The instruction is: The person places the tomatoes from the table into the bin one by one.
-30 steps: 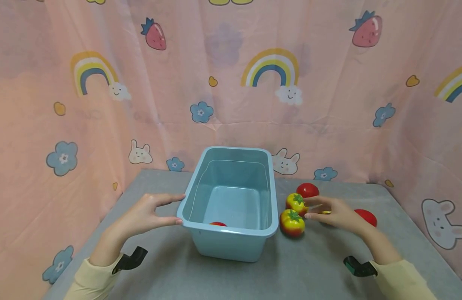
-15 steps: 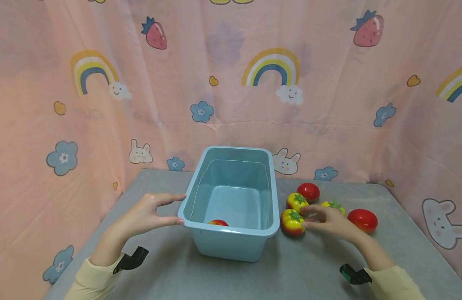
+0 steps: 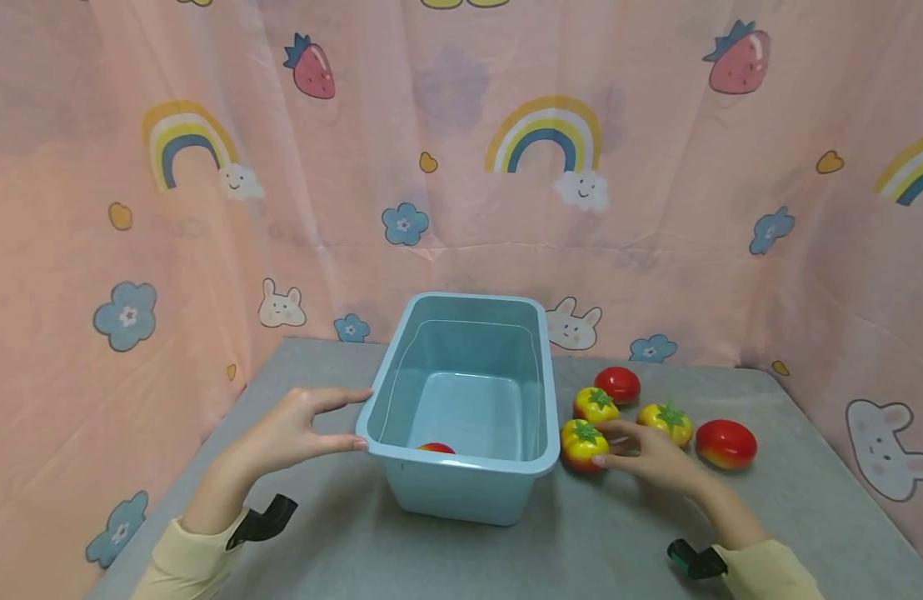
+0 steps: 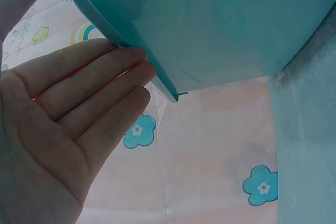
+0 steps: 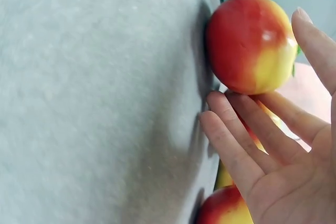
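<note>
A red-and-yellow toy tomato (image 3: pixel 581 446) with a green leafy top stands beside the right wall of a light blue plastic bin (image 3: pixel 461 492). My right hand (image 3: pixel 649 454) is at its right side, thumb in front and fingers behind. In the right wrist view the fingers stretch out under the tomato (image 5: pixel 251 45) without curling round it, and the thumb lies close to its top. My left hand (image 3: pixel 292 433) touches the bin's left rim with straight fingertips and thumb. Inside the bin, part of another red tomato (image 3: pixel 436 447) shows above the near rim.
Several more toy tomatoes lie to the right: a yellow-topped one (image 3: pixel 594 403) just behind, a red one (image 3: pixel 617 384) farther back, another yellow-topped one (image 3: pixel 667 422) and a red one (image 3: pixel 726 443). A patterned pink curtain (image 3: pixel 341 192) hangs behind the grey table (image 3: pixel 296 533).
My right hand has moved left and nearer to me, from beside the farther yellow-topped tomato to the front one. My left hand keeps its place on the bin rim.
</note>
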Demonstrator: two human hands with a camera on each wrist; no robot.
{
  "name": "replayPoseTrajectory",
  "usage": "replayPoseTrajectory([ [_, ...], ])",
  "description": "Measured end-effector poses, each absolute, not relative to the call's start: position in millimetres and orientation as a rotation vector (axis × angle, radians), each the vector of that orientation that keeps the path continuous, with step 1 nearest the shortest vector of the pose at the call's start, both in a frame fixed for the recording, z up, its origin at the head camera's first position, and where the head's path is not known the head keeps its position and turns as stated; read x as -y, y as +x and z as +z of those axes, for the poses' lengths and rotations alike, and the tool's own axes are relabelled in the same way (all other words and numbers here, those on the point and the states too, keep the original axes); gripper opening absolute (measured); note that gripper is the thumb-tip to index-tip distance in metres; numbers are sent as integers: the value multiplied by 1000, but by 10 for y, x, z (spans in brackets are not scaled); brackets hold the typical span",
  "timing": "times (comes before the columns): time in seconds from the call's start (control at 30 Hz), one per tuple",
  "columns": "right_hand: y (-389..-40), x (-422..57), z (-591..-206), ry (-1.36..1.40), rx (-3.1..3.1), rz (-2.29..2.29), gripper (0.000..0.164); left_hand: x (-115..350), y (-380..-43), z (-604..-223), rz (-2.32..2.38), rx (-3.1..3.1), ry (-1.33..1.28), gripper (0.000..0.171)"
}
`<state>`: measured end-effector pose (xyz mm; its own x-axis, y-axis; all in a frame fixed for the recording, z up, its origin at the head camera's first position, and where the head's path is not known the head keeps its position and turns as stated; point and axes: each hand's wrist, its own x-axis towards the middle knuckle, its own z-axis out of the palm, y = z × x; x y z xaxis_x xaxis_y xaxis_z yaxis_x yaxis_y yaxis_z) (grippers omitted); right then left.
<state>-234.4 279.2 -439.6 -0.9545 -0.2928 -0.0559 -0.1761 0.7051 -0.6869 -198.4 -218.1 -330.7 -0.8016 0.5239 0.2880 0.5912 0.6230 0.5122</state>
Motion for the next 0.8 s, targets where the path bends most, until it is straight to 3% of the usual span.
replayPoseTrajectory([
  [0.8,-2343,-2702,-4462,-378,-2786,-1090,69,2185,-1988,-3333,-939,2727,-927,63],
])
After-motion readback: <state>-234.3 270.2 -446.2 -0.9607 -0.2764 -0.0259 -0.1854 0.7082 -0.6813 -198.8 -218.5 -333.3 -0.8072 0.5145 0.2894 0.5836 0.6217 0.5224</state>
